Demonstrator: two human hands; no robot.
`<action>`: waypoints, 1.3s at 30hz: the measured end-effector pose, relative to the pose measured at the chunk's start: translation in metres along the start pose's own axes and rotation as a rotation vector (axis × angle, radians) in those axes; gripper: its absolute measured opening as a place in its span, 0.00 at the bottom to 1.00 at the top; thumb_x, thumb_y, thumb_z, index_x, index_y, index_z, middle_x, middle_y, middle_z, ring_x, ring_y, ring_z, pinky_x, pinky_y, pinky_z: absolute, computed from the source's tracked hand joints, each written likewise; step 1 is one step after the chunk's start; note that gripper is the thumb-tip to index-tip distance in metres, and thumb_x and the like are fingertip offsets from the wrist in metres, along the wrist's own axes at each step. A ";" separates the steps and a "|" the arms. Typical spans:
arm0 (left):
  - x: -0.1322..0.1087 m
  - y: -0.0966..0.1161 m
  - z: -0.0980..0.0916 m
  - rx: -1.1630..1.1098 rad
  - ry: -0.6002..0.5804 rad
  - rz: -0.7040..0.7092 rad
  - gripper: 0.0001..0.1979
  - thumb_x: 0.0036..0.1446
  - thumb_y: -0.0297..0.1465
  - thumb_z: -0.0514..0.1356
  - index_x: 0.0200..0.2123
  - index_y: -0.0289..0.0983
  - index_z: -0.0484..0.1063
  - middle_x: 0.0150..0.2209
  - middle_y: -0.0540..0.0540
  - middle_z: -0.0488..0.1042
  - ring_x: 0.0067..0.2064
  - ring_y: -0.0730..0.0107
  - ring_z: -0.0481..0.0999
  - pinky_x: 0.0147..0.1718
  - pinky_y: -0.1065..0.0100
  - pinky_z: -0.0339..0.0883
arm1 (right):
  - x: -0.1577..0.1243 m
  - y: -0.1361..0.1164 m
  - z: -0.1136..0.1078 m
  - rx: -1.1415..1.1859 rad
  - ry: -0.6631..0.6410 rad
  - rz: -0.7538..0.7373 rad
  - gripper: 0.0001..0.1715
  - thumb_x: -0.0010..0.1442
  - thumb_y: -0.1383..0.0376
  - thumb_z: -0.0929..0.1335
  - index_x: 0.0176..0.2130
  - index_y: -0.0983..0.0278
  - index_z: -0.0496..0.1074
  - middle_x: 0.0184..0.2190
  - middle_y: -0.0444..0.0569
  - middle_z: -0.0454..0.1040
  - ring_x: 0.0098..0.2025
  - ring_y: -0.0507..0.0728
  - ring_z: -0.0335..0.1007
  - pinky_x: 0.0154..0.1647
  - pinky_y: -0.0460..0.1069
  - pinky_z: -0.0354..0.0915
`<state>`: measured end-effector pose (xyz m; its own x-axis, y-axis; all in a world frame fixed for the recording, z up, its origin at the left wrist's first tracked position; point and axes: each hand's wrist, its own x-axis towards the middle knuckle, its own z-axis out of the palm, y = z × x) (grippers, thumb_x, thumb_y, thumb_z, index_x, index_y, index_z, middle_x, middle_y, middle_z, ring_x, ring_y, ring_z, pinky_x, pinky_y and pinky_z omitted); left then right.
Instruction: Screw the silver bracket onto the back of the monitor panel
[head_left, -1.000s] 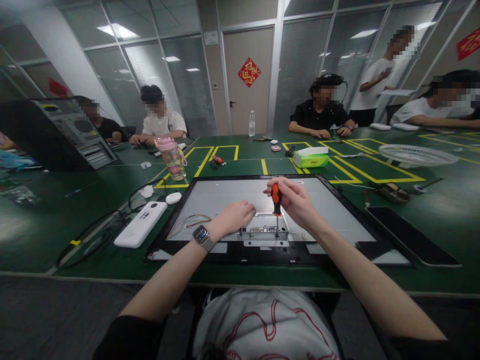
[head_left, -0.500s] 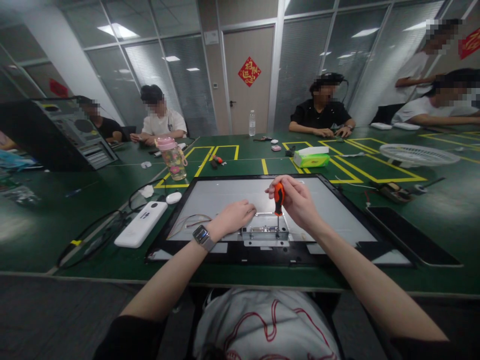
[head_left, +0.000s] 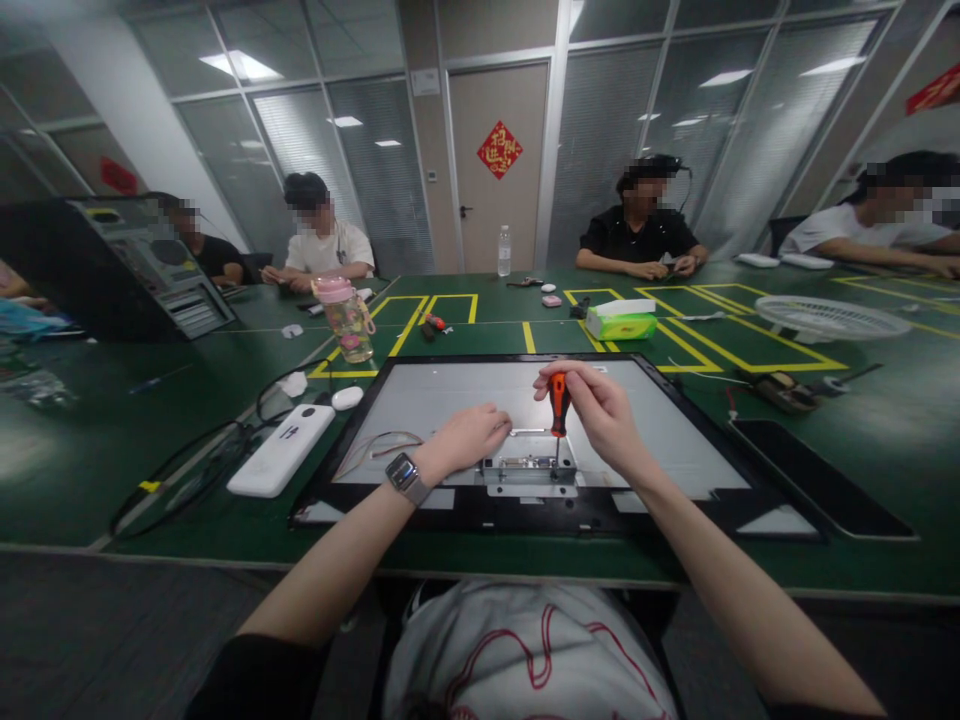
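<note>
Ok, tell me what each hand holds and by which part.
Right hand grips the screwdriver by its orange handle, tip down on the metal bracket. Left hand holds nothing; it rests on the panel.

Left hand (head_left: 466, 436) and right hand (head_left: 604, 418) bare, on my left wrist a square-faced watch (head_left: 403, 471) with grey strap, across my chest a white T-shirt (head_left: 525, 640) with looping red lines, black short sleeve (head_left: 255, 680) on my left arm
</note>
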<state>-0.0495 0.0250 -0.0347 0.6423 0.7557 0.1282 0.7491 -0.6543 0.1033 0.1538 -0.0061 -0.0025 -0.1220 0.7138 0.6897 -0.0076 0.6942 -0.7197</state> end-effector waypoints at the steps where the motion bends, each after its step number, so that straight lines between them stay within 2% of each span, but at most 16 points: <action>1: 0.000 0.000 0.000 -0.001 0.000 0.001 0.17 0.70 0.33 0.47 0.45 0.36 0.75 0.40 0.41 0.74 0.41 0.62 0.76 0.41 0.65 0.68 | -0.001 0.000 0.000 -0.015 -0.010 -0.011 0.15 0.69 0.57 0.62 0.44 0.61 0.75 0.31 0.48 0.78 0.37 0.57 0.77 0.42 0.54 0.72; 4: 0.000 0.001 -0.001 -0.006 0.001 -0.001 0.17 0.70 0.33 0.47 0.44 0.35 0.75 0.40 0.41 0.74 0.40 0.61 0.76 0.40 0.64 0.68 | 0.000 0.001 -0.002 -0.064 -0.014 -0.023 0.13 0.68 0.59 0.64 0.46 0.60 0.75 0.35 0.49 0.78 0.38 0.57 0.76 0.43 0.55 0.72; 9: -0.001 0.000 0.000 -0.008 0.013 -0.003 0.17 0.70 0.34 0.47 0.45 0.36 0.75 0.39 0.43 0.74 0.40 0.62 0.76 0.40 0.65 0.67 | 0.001 0.003 -0.005 -0.177 0.067 -0.140 0.03 0.60 0.64 0.71 0.37 0.59 0.78 0.34 0.47 0.73 0.38 0.57 0.71 0.41 0.54 0.69; 11: -0.001 0.000 0.000 -0.007 0.012 0.002 0.17 0.71 0.34 0.47 0.45 0.36 0.75 0.40 0.43 0.74 0.41 0.62 0.76 0.41 0.66 0.67 | 0.000 0.002 -0.006 -0.195 0.063 -0.160 0.07 0.62 0.65 0.69 0.38 0.58 0.78 0.36 0.48 0.72 0.40 0.58 0.70 0.43 0.55 0.68; 13: 0.000 0.000 0.000 -0.002 0.007 0.007 0.17 0.71 0.33 0.47 0.45 0.36 0.75 0.40 0.43 0.75 0.41 0.62 0.76 0.41 0.66 0.67 | -0.002 0.000 -0.006 -0.173 0.024 -0.135 0.13 0.66 0.66 0.64 0.43 0.58 0.78 0.39 0.50 0.74 0.42 0.58 0.71 0.44 0.55 0.68; 15: 0.000 0.000 -0.001 0.007 0.002 0.009 0.17 0.71 0.33 0.47 0.45 0.36 0.74 0.40 0.42 0.75 0.41 0.62 0.76 0.41 0.66 0.67 | -0.003 0.000 -0.005 -0.135 -0.002 -0.104 0.16 0.68 0.67 0.62 0.47 0.58 0.77 0.39 0.50 0.75 0.42 0.58 0.73 0.44 0.55 0.68; 20: 0.000 0.000 -0.001 -0.001 0.000 0.005 0.17 0.71 0.33 0.47 0.44 0.36 0.75 0.40 0.43 0.74 0.41 0.62 0.76 0.41 0.65 0.67 | -0.002 -0.001 -0.002 -0.190 0.080 -0.134 0.08 0.60 0.66 0.70 0.41 0.58 0.79 0.35 0.47 0.72 0.37 0.56 0.69 0.40 0.53 0.67; 22: 0.000 0.000 0.000 -0.005 0.001 0.004 0.17 0.71 0.33 0.47 0.45 0.36 0.75 0.40 0.43 0.74 0.41 0.62 0.76 0.41 0.65 0.67 | -0.003 -0.001 -0.003 -0.196 0.072 -0.142 0.08 0.62 0.65 0.68 0.41 0.58 0.79 0.35 0.48 0.72 0.38 0.57 0.69 0.42 0.54 0.67; 26: 0.001 -0.001 0.001 -0.011 0.010 -0.009 0.16 0.70 0.33 0.47 0.45 0.36 0.75 0.41 0.43 0.75 0.42 0.62 0.76 0.42 0.65 0.67 | -0.004 -0.001 -0.004 -0.116 -0.011 -0.087 0.17 0.68 0.64 0.61 0.46 0.59 0.78 0.36 0.49 0.75 0.42 0.59 0.72 0.45 0.56 0.67; 31: 0.000 0.000 0.001 -0.012 0.006 -0.007 0.16 0.70 0.33 0.47 0.45 0.37 0.75 0.41 0.43 0.75 0.42 0.61 0.76 0.42 0.65 0.68 | -0.004 0.000 -0.002 -0.161 0.049 -0.144 0.07 0.61 0.64 0.70 0.41 0.57 0.79 0.35 0.48 0.72 0.40 0.58 0.69 0.43 0.55 0.66; 33: 0.000 0.000 0.001 -0.012 -0.001 -0.006 0.16 0.70 0.33 0.47 0.46 0.36 0.74 0.41 0.43 0.75 0.43 0.61 0.76 0.43 0.65 0.68 | -0.004 -0.001 -0.002 -0.159 0.038 -0.153 0.09 0.64 0.64 0.68 0.41 0.57 0.79 0.36 0.48 0.72 0.40 0.58 0.70 0.44 0.55 0.65; 36: 0.000 0.000 0.001 -0.021 0.003 -0.010 0.16 0.70 0.33 0.47 0.46 0.36 0.75 0.42 0.42 0.75 0.43 0.61 0.77 0.43 0.65 0.68 | -0.005 -0.002 -0.003 -0.109 -0.026 -0.104 0.16 0.69 0.65 0.62 0.47 0.56 0.78 0.37 0.49 0.75 0.42 0.59 0.72 0.45 0.56 0.66; 39: 0.000 -0.001 0.002 -0.031 0.009 -0.010 0.16 0.70 0.33 0.47 0.46 0.36 0.75 0.42 0.43 0.75 0.43 0.61 0.77 0.43 0.65 0.68 | -0.005 -0.002 -0.002 -0.115 -0.022 -0.096 0.13 0.66 0.65 0.65 0.47 0.56 0.78 0.36 0.48 0.75 0.41 0.58 0.72 0.44 0.55 0.66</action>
<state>-0.0496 0.0255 -0.0367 0.6337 0.7617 0.1354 0.7497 -0.6478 0.1352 0.1567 -0.0110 -0.0043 -0.1483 0.6420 0.7522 0.0929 0.7663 -0.6357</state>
